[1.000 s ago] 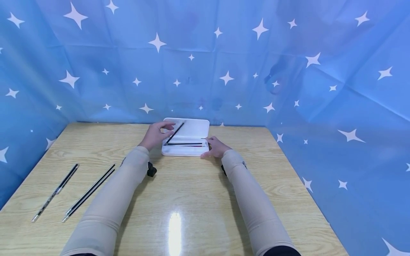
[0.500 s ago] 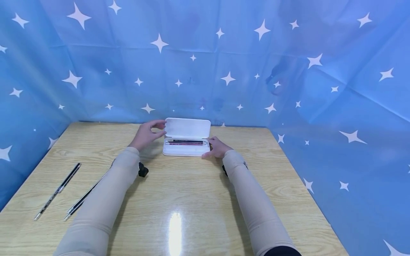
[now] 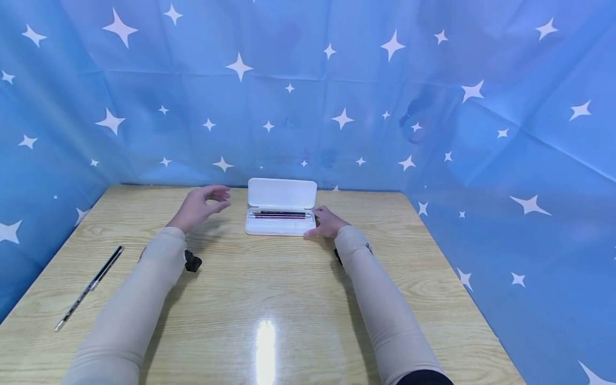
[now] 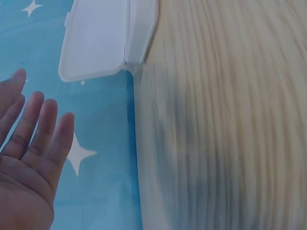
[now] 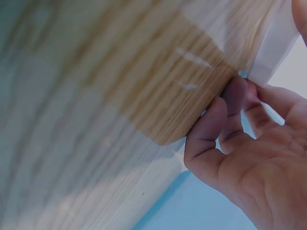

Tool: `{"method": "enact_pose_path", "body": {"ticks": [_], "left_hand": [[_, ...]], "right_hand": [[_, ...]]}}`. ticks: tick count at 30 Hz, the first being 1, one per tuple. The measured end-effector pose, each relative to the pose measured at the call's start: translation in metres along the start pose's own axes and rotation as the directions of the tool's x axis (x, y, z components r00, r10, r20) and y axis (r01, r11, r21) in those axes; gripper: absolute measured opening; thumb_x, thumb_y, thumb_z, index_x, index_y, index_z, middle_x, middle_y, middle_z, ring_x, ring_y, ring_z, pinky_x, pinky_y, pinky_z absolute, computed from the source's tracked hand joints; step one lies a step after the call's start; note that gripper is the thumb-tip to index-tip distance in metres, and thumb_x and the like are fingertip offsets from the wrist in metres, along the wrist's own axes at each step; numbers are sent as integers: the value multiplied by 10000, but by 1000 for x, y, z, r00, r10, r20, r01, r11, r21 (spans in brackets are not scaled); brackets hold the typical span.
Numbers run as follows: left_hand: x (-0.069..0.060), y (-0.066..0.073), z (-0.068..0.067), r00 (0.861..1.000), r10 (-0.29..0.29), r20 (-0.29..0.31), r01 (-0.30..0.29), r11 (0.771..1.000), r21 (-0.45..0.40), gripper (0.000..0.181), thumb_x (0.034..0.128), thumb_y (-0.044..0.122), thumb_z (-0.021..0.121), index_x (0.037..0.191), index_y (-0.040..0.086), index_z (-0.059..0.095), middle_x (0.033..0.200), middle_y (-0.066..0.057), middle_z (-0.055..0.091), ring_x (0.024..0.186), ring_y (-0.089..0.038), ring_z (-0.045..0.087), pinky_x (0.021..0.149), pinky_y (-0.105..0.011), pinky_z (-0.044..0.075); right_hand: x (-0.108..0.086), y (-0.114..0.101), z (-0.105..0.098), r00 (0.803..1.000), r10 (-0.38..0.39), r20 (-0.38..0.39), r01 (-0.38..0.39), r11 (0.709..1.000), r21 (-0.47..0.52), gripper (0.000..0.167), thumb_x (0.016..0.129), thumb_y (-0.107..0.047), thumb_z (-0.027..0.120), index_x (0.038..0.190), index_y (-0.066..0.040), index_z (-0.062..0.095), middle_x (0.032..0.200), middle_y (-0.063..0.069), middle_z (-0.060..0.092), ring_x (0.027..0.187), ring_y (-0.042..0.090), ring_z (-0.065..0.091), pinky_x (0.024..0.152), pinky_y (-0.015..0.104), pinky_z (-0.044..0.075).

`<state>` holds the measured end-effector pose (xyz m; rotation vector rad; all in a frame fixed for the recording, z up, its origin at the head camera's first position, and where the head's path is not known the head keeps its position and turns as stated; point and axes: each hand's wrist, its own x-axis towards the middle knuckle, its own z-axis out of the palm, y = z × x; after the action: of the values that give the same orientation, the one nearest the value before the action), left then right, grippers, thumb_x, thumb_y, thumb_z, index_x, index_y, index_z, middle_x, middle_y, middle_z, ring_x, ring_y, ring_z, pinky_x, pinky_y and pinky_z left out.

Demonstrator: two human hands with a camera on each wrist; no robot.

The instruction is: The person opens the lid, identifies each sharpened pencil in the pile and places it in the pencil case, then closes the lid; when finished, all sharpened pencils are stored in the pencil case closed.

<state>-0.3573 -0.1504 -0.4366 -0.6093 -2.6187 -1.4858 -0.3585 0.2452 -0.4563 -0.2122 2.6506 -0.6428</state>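
Box (image 3: pixel 280 230), just one, white and open on streaky wood bench (image 3: pixel 308 299).
Right hand (image 3: pixel 326 222) grips its end; left hand's (image 3: pixel 196 207) fingers are wide. Thin pencils (image 3: pixel 279 214) lie inside; two more pencils (image 3: pixel 106 267) lie at left.

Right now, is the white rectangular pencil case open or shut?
Open: the white rectangular pencil case has its white lid swung back, exposing slender black pencils inside.

We are observing a smooth, plastic-looking case (image 3: pixel 281 194), a glossy wood-grain surface (image 3: pixel 298 278), matt cloth sleeves (image 3: pixel 385 305) and a creased, cloth-like backdrop (image 3: pixel 308 107).
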Motion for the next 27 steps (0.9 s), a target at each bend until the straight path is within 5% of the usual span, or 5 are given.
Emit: {"method": "enact_pose_path", "body": {"ticks": [8,17,27], "left_hand": [[-21,-10,-28,999,-54,-1,54,998,11,478,978,332,699,1410,158,595,1279,-131,674,1163,-235,621,837,-241,524],[-44,-15,-52,995,-99,-4,99,992,73,510,993,362,672,1447,159,561,1315,-147,644,1182,-246,597,891,-345,510],[-57,-18,-71,994,-110,-2,110,988,107,523,1000,337,666,1463,127,541,1336,-163,633,1133,-130,594,798,-198,514]], "right_hand": [[-7,-7,-2,999,-41,7,41,999,-24,994,914,-478,737,1642,-156,141,1660,163,121,1522,357,187,1194,514,262],[-11,-10,-2,999,-48,-1,48,999,-17,994,909,-474,746,1641,-148,158,1656,173,130,1519,367,189,1197,515,256],[-6,-4,-1,1000,-26,5,26,1000,-13,1002,906,-477,746,1644,-165,144,1661,169,114,1524,363,173,1195,518,257]]}}
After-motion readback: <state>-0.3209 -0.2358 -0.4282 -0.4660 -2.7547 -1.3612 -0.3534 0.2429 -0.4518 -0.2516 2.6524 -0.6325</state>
